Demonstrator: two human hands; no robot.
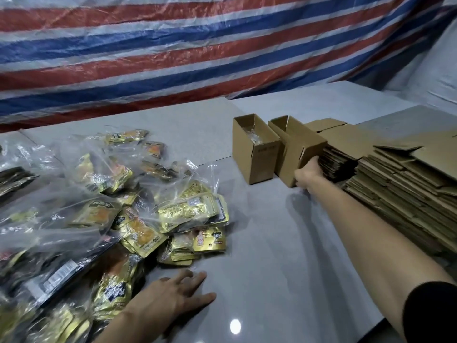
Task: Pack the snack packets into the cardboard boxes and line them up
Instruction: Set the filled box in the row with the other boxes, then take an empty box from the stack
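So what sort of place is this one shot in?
Probably a makeshift packing workshop: red, white and blue striped plastic tarp as a wall, stacked flat brown cardboard boxes, heaped gold foil snack packets.

The desk [259, 280] is finished in smooth, glossy grey, and a spot of light is reflected in it. The snack packets [183, 211] are made of shiny gold foil and are kept in clear, crinkled plastic bags [49, 233]. The cardboard boxes [257, 154] and the flattened stacks [395, 189] are of matt brown corrugated board. A slight sheen is shown by the striped plastic sheet [197, 45].
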